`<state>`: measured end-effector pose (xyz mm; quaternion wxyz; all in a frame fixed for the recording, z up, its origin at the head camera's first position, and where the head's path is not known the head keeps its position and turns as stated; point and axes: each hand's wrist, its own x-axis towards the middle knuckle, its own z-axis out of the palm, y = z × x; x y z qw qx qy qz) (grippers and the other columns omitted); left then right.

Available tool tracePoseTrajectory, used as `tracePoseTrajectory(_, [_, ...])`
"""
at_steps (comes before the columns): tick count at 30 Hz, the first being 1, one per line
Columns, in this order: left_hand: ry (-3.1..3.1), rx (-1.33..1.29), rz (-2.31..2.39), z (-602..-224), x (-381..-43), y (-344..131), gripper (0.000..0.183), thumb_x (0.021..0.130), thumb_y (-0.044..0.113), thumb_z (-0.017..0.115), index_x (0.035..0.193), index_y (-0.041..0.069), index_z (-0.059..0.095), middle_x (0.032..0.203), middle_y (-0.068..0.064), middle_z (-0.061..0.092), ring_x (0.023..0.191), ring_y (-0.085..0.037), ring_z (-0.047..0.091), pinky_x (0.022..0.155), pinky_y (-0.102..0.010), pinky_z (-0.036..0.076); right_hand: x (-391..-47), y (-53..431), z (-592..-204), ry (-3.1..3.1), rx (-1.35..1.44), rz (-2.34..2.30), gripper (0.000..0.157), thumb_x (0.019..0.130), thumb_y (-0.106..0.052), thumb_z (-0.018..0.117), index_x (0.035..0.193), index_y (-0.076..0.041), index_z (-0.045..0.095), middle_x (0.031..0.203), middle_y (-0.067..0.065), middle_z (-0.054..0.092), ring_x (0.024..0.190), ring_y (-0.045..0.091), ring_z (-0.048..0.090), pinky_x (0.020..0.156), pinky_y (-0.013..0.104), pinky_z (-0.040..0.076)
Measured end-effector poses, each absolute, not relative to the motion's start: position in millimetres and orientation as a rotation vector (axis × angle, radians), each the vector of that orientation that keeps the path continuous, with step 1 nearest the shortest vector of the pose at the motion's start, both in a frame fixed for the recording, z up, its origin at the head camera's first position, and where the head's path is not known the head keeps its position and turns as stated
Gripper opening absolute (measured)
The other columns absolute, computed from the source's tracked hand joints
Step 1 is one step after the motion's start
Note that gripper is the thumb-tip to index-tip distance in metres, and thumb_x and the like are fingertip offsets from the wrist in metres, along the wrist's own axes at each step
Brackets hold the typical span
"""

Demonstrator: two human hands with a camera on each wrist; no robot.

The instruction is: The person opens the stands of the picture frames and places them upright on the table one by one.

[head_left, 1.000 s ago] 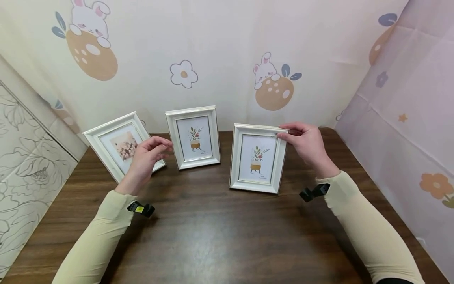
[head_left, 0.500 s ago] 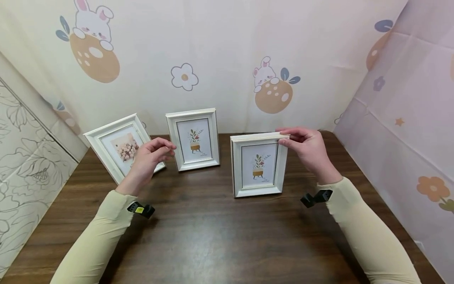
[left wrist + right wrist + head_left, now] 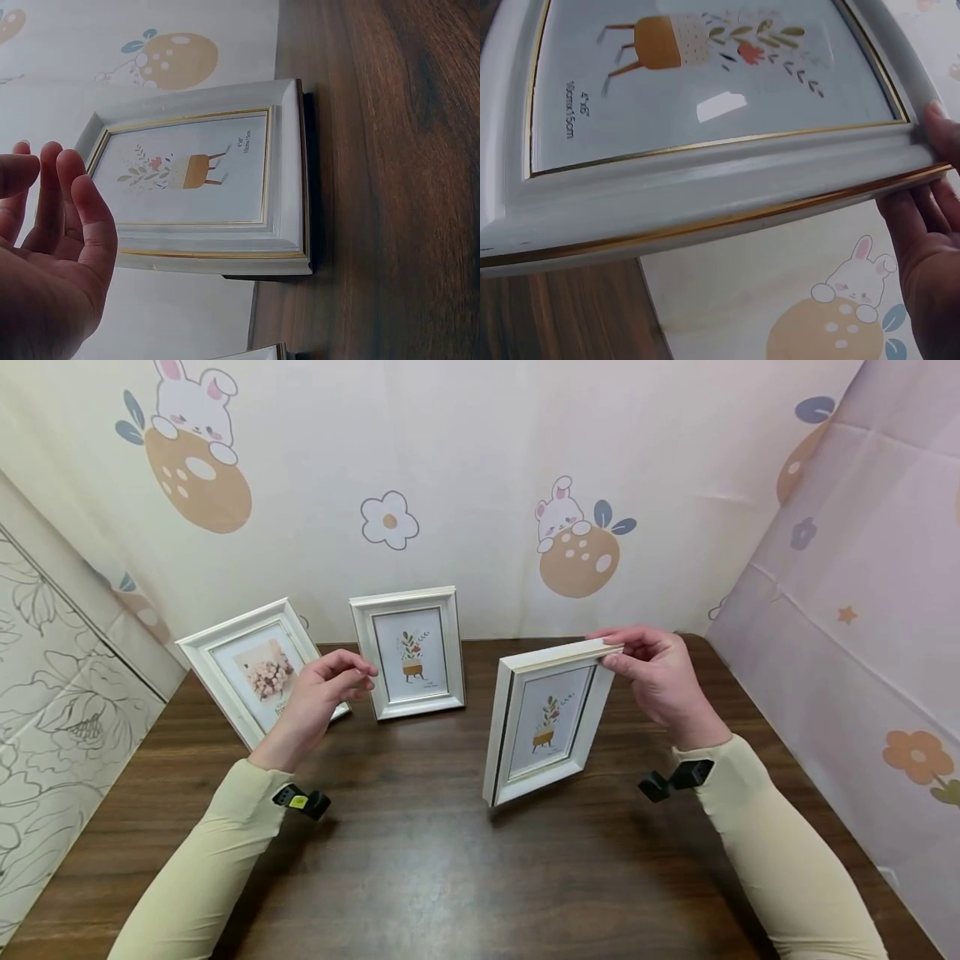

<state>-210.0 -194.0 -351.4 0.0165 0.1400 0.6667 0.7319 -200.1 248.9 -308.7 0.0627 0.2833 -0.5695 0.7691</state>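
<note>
My right hand [image 3: 663,685] pinches the upper right corner of a white picture frame [image 3: 551,727] with a potted-plant print. Thumb in front and fingers behind, as the right wrist view shows on the frame's white border [image 3: 705,195]. This frame is turned at an angle, its left side nearer me and its bottom edge slanting. My left hand [image 3: 311,697] holds nothing, its fingers loosely bent beside a second white picture frame [image 3: 411,652] with the same print, which stands upright. Partly behind that hand is a third picture frame [image 3: 262,672], tilted, with a pink flower print.
The dark wooden table [image 3: 420,868] runs back to a pale curtain [image 3: 465,485] printed with rabbits and flowers. Another printed cloth [image 3: 862,568] hangs on the right. A black wrist camera [image 3: 671,779] is strapped at my right sleeve, and another [image 3: 302,802] at my left.
The picture frame in my right hand has swung from facing me to an angle, its left side coming nearer. My right hand has moved slightly right and closer. My left hand has barely shifted right.
</note>
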Motion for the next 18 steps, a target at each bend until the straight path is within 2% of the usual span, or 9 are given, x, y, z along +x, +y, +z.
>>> tracePoseTrajectory(5, [2.08, 0.427, 2.244, -351, -209, -189, 0.016, 0.1, 0.001, 0.056, 0.093, 0.011, 0.066, 0.095, -0.001, 0.068, 0.082, -0.015, 0.064, 0.074, -0.027, 0.055, -202, 250, -310, -1.581, 0.989, 2.473, 0.02, 0.087, 0.017, 0.065, 0.103, 0.007, 0.071, 0.113, 0.018, 0.07, 0.096, 0.023, 0.069, 0.082, 0.027, 0.057])
tracePoseTrajectory(8, [2.124, 0.46, 2.175, -351, -205, -184, 0.012, 0.099, 0.0, 0.055, 0.094, 0.006, 0.065, 0.094, -0.001, 0.068, 0.083, -0.015, 0.064, 0.076, -0.028, 0.056, -204, 250, -313, -1.473, 1.06, 2.576, 0.02, 0.087, 0.018, 0.063, 0.103, 0.008, 0.07, 0.114, 0.019, 0.069, 0.099, 0.025, 0.068, 0.085, 0.029, 0.056])
tracePoseTrajectory(13, [2.186, 0.598, 2.042, -347, -195, -171, 0.008, 0.098, -0.003, 0.055, 0.099, -0.006, 0.062, 0.095, -0.003, 0.068, 0.084, -0.017, 0.064, 0.077, -0.03, 0.056, -206, 250, -316, -1.306, 1.12, 2.707, 0.019, 0.086, 0.02, 0.062, 0.102, 0.012, 0.068, 0.115, 0.023, 0.068, 0.099, 0.027, 0.068, 0.083, 0.03, 0.057])
tracePoseTrajectory(18, [2.135, 0.727, 1.958, -342, -185, -155, 0.008, 0.097, -0.005, 0.055, 0.1, -0.009, 0.062, 0.095, -0.008, 0.068, 0.085, -0.023, 0.065, 0.077, -0.032, 0.056, -207, 251, -318, -1.196, 1.141, 2.799, 0.018, 0.086, 0.018, 0.064, 0.101, 0.011, 0.068, 0.115, 0.023, 0.068, 0.097, 0.026, 0.068, 0.079, 0.03, 0.057])
